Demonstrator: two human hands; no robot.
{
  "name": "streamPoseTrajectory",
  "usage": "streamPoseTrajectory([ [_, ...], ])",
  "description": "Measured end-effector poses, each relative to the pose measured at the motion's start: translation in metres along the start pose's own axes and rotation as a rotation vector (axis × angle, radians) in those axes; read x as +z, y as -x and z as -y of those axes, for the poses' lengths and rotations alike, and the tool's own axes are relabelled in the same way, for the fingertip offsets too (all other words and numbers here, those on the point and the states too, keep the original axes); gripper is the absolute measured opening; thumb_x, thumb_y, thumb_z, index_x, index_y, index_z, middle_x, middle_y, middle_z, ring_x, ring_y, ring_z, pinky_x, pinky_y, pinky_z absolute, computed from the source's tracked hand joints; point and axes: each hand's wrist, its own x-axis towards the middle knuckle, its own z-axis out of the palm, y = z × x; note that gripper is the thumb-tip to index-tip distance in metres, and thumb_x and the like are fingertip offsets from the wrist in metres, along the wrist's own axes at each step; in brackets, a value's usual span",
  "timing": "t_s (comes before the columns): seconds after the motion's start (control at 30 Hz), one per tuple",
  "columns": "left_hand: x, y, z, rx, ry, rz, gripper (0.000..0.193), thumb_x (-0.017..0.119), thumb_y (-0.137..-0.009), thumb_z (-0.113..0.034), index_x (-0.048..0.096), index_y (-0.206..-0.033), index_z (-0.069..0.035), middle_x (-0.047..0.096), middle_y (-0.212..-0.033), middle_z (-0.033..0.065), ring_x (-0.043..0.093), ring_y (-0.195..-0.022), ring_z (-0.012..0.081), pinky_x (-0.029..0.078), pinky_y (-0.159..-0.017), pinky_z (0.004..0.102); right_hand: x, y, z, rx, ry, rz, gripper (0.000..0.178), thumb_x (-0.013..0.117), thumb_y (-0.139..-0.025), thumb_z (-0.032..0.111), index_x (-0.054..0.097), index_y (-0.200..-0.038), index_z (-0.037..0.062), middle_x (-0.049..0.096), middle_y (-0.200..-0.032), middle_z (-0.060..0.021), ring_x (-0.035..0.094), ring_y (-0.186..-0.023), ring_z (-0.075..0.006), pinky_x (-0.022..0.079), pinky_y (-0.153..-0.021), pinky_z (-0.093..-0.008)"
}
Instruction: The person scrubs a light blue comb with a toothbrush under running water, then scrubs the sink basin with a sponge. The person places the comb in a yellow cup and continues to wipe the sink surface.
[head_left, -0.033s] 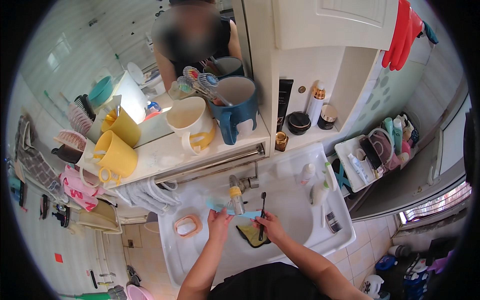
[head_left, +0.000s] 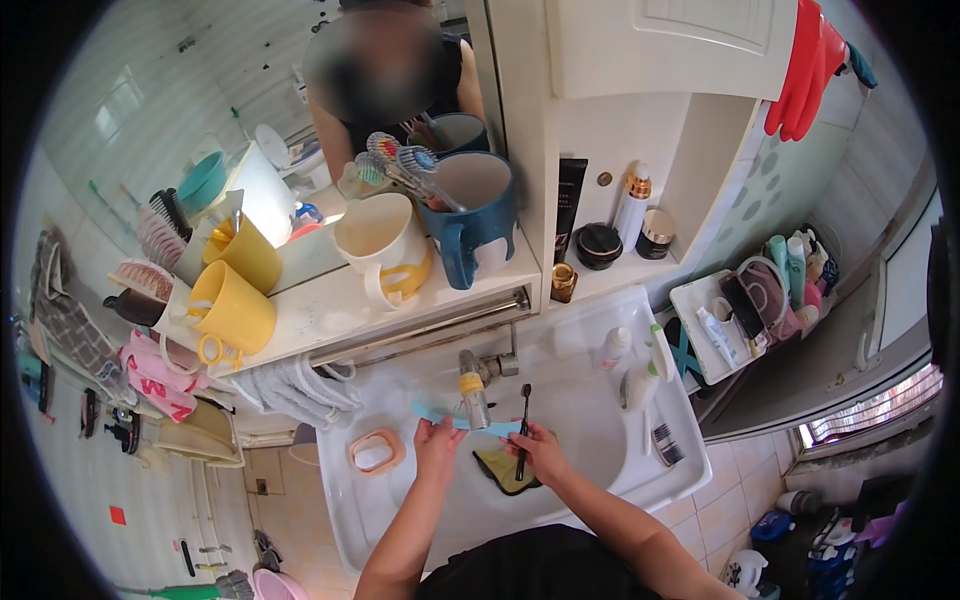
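Observation:
Both my hands are over the white washbasin [head_left: 345, 510]. My left hand [head_left: 437, 447] is closed on a long, flat light-blue strip [head_left: 430, 411], comb-like in outline, just under the faucet [head_left: 472, 385]. The strip's other end reaches my right hand [head_left: 542, 452], whose fingers also grip a black toothbrush [head_left: 526, 402] with its head up. Whether the strip is a comb is too small to tell. Beneath my hands in the basin lies a dark-edged, yellow-green cloth [head_left: 497, 472], partly covered by the right hand.
On the basin's left rim sits a pink soap dish [head_left: 376, 453]. A pump bottle [head_left: 640, 385], a small white bottle [head_left: 615, 347] and a black-bristled brush [head_left: 665, 444] stand or lie at the right. Mugs, including a blue one [head_left: 470, 220], line the shelf; a grey towel [head_left: 298, 390] hangs below.

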Motion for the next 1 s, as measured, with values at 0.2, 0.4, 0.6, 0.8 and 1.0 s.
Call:
streamPoseTrajectory([
  [0.2,0.008,0.007,-0.017,0.033,-0.108,0.018,0.021,0.048,-0.09,-0.002,0.048,-0.11,-0.004,0.057,-0.111,0.0108,0.058,-0.103,0.0275,0.048,-0.089,0.0411,0.028,-0.012,-0.01,-0.004,-0.01,0.072,0.034,0.057,-0.083,-0.003,0.046,-0.115,0.0027,0.06,-0.095,-0.0115,0.062,-0.086,-0.02,0.054,-0.075,-0.0282],
  [0.4,0.004,0.017,-0.024,0.117,-0.115,0.0,0.025,0.049,-0.089,-0.003,0.05,-0.114,-0.005,0.056,-0.114,0.0113,0.059,-0.098,0.0236,0.048,-0.087,0.0388,0.05,-0.022,-0.002,0.125,-0.191,0.126,0.036,0.048,-0.084,-0.006,0.04,-0.118,0.002,0.055,-0.103,-0.0139,0.061,-0.087,-0.0249,0.053,-0.083,-0.0349],
  [0.6,-0.003,0.013,-0.021,0.059,-0.081,0.031,0.025,0.05,-0.087,-0.003,0.05,-0.112,-0.003,0.057,-0.113,0.0121,0.059,-0.098,0.0258,0.049,-0.086,0.041,0.06,-0.026,0.005,0.042,-0.142,0.137,0.033,0.05,-0.088,0.006,0.047,-0.121,0.0061,0.058,-0.101,-0.0099,0.061,-0.088,-0.0195,0.052,-0.079,-0.0294],
  [0.8,-0.004,0.005,0.018,-0.081,-0.079,0.019,0.021,0.053,-0.087,-0.007,0.05,-0.108,-0.003,0.06,-0.105,0.0142,0.06,-0.094,0.027,0.05,-0.086,0.0423,0.031,-0.005,0.028,-0.083,0.436,0.041,0.041,0.049,-0.092,0.02,0.04,-0.132,0.0156,0.06,-0.097,-0.0038,0.06,-0.072,-0.0133,0.049,-0.065,-0.0242],
  [1.0,0.033,0.009,0.03,-0.248,-0.037,0.071,0.025,0.054,-0.089,-0.015,0.048,-0.11,-0.003,0.059,-0.109,0.0163,0.061,-0.089,0.0257,0.05,-0.082,0.0418,-0.042,0.033,0.019,-0.423,1.033,-0.363,0.033,0.048,-0.091,0.023,0.051,-0.12,0.0068,0.062,-0.075,-0.0068,0.06,-0.068,-0.0184,0.047,-0.067,-0.0301],
])
